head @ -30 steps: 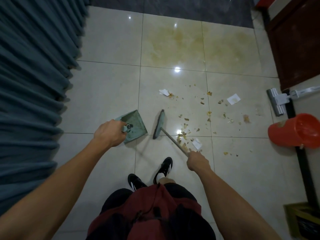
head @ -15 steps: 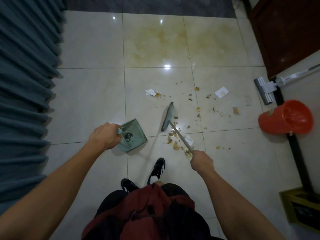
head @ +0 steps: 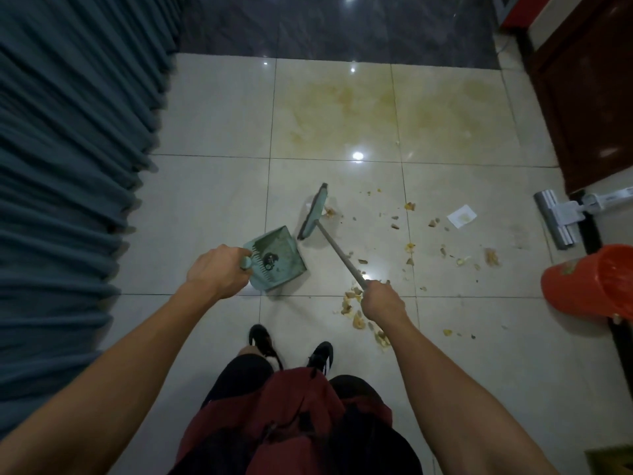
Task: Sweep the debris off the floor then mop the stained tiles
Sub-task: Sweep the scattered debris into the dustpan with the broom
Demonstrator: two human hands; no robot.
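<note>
The person stood over pale floor tiles, the left hand curled tight round the handle of a green dustpan that sat on the floor with its mouth turned toward the broom. The right hand was wrapped round the grey shaft of the broom, whose green head rested on the tile just beyond the pan, close but apart from it. Debris lay scattered to the right of the broom head, with a thicker heap of crumbs by the right hand and a scrap of paper further out. A broad yellowish stain spread over the two tiles beyond. A flat mop lay at the right edge, and an orange bucket was tipped on its side near it; a pale mark on the bucket's wall was too blurred to read. A teal curtain hung along the left. I could make out no writing anywhere.
</note>
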